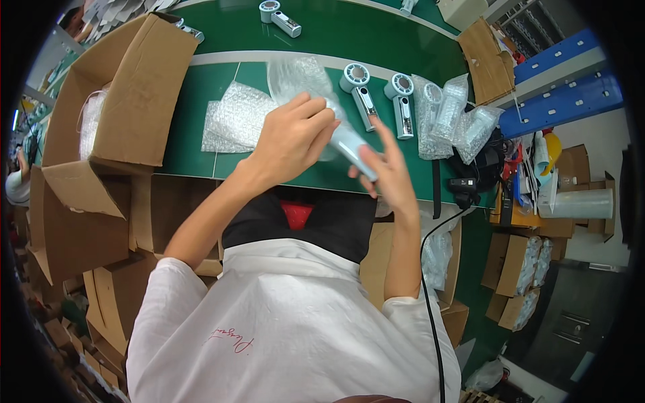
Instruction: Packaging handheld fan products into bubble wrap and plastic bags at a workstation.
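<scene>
bench: green work table w/ pale strip across it, runs left to right under both hands.
carton: big open brown cardboard box at left edge of table, flaps up, clear bags inside.
small cartons: brown boxes on floor at right, bubble-wrapped items in them; folded cardboard top right.
racking: blue shelf beams far right.
wrapped units: three bubble-bagged pieces standing close together, right of bare fans.
bag stack: flat bubble-wrap bags lying on table, just left of left hand.
bare fans: two pale handheld fans side by side on table, round heads up; another pair farther back.
left hand: left hand closed on mouth of bubble bag, fingers curled around it.
right hand: right hand clamped on handle of pale fan, forefinger stretched out.
fan position: held above table edge, head end already inside bag, between the two hands.
risk: judged, bag mouth could bunch or slip from left grip, so fan snags half in; loose right hold on smooth handle might drop it onto table.
labels: none legible at this size.
</scene>
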A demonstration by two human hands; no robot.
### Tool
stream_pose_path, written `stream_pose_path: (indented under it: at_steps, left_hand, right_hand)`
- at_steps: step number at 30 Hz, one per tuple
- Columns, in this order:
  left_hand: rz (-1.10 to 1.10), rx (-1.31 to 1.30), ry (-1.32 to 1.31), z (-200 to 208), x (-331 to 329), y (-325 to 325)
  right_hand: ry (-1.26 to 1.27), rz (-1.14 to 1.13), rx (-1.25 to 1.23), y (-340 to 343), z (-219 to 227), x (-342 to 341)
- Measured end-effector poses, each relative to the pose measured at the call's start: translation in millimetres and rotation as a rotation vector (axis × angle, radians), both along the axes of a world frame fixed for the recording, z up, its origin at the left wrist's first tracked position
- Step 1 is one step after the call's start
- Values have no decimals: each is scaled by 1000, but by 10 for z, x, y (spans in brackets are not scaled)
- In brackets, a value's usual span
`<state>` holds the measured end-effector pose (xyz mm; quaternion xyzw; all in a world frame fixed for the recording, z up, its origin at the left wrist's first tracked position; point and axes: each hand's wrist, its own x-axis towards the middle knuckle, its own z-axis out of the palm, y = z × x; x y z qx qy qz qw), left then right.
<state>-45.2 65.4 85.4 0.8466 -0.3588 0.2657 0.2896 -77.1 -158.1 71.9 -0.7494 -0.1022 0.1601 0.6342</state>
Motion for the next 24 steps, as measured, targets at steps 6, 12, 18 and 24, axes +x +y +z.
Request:
stream_pose_path:
  at_steps: [6, 12, 18, 24]
  left_hand:
    - [-126, -204, 64, 58, -270, -417]
    - [-320, -558, 401, 493, -44, -530]
    - [-430, -728, 606, 620, -79, -784]
    - [-544, -731, 723, 392, -207, -1189]
  right_hand:
    - [396, 10, 1035, -91, -187, -308]
    - [120, -329, 596, -108, 481, -688]
    - [-85, -682, 77, -410, 815, -819]
    - [-422, -640, -45, -385, 476, -635]
